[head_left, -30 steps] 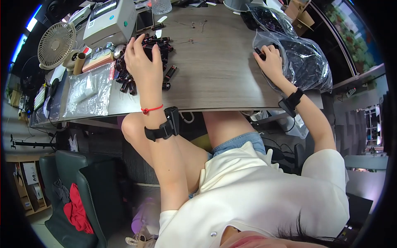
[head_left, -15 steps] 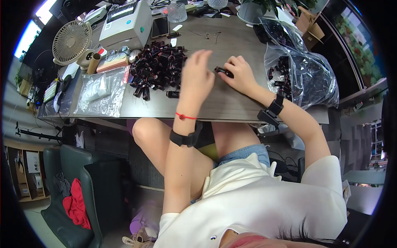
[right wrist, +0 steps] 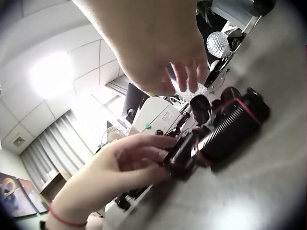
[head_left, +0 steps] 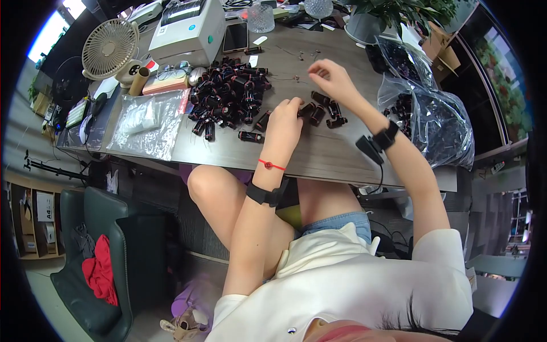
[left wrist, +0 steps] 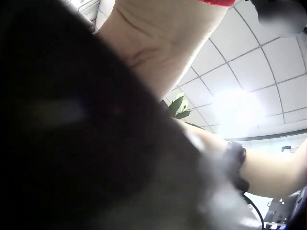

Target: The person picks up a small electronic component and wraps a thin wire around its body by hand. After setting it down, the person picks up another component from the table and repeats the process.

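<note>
L hand [head_left: 283,122] pinches one black cylinder [right wrist: 181,154] mid-desk [head_left: 319,154]. R hand [head_left: 330,77] hovers above, fingers loosely curled, empty. We judge cyl. light, rigid, prone to roll; take it across the middle.

The left hand [right wrist: 120,165] pinches a black cylinder [right wrist: 184,154] below the right hand [right wrist: 153,48].
</note>
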Motion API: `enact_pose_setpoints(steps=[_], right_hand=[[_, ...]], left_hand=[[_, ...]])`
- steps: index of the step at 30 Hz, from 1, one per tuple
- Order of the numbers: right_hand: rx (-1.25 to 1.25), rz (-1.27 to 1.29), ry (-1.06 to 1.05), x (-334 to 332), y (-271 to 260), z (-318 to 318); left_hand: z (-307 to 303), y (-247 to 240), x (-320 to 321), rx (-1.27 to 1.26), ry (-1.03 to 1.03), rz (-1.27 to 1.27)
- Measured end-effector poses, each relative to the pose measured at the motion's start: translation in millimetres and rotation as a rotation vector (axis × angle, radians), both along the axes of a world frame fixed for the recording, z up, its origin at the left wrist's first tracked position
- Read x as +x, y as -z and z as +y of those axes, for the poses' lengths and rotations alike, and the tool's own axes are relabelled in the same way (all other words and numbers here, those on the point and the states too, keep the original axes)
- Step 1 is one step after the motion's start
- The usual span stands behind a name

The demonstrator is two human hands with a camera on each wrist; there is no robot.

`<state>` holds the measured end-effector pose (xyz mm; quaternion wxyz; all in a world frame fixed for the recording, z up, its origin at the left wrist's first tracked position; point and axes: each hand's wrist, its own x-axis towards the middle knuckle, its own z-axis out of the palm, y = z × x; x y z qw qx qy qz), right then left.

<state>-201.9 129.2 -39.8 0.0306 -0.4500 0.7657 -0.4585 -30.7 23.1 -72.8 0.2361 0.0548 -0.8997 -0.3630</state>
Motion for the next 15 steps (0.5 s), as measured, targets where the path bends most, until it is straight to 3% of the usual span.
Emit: enact_pose_setpoints(steps=[5, 9, 12, 15], right_hand=[[0.209, 0.334, 0.012, -28.0, 19.4, -40.4], [0.358, 0.304, -0.042, -25.4, 21.2, -53.4], [0.39, 0.137, -0.024, -24.4, 3.9, -45.4], [0.212, -0.002, -0.031, -25.7, -16.0, -34.5]], left_hand=[[7.3, -17.9, 14.9, -0.17, -0.117, -0.095], [10.4, -23.0, 20.1, -0.245, -0.155, -0.18], [8.6, -23.0, 18.2, -0.222, -0.15, -0.229], [-0.1, -31.1, 13.6, 0.053, -0.074, -0.264]])
